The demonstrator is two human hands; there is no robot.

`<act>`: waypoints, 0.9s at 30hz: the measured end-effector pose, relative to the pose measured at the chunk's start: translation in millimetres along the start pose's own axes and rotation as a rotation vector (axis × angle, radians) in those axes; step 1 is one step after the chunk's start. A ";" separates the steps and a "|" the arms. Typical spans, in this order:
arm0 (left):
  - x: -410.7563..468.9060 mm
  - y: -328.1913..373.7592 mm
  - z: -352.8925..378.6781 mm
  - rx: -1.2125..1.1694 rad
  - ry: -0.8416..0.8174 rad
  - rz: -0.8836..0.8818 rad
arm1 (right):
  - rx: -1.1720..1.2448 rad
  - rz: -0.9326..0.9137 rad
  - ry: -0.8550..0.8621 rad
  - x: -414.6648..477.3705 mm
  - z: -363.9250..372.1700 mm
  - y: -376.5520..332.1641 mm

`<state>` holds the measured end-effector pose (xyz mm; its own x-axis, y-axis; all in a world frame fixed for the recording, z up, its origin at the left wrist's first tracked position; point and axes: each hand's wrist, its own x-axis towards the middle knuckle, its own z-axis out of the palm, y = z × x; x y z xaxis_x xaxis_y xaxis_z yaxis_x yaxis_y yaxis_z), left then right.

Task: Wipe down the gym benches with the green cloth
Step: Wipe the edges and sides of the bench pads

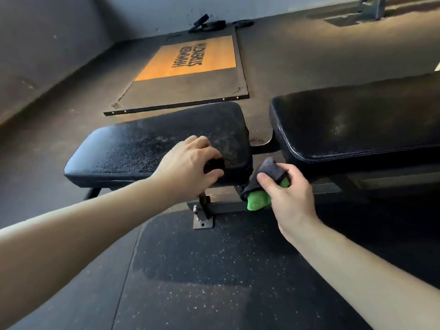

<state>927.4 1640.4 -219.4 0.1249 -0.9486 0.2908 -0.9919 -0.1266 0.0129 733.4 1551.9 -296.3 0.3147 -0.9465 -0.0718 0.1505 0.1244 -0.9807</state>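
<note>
A black padded gym bench stands across the view, with a short seat pad [147, 148] on the left and a long back pad [357, 125] on the right. My left hand [188, 160] grips the near right corner of the seat pad, thumb on its front edge. My right hand [288, 196] holds the green cloth [258, 201], which shows a dark grey side folded over the green. The cloth sits by the seat pad's right end, at the gap between the two pads, just above the bench's metal frame [207, 208].
Beyond the bench a lifting platform [190, 60] with an orange wooden centre lies on the dark rubber floor. Black straps or handles [204, 22] lie by the back wall. A metal rack base [371, 8] stands at the far right. Speckled rubber flooring [214, 270] lies beneath my arms.
</note>
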 end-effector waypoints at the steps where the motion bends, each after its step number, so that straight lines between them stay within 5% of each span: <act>1: 3.3 -5.9 -2.6 0.002 -0.025 0.056 | -0.029 -0.027 0.051 -0.4 6.5 -0.5; 5: 15.6 -26.6 -12.8 0.021 -0.131 0.278 | -0.106 -0.059 0.193 -8.8 34.2 -2.5; 11: 32.1 -45.2 -7.6 -0.069 -0.179 0.385 | -0.144 -0.038 0.390 -29.9 63.8 -0.3; 27: 12.3 -64.4 -20.6 -0.050 -0.149 0.292 | -0.077 0.017 0.593 -71.2 83.3 -15.8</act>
<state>992.3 1642.9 -196.9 -0.1664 -0.9752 0.1459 -0.9858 0.1678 -0.0022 786.7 1642.1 -260.6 -0.2641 -0.9519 -0.1556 0.0752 0.1405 -0.9872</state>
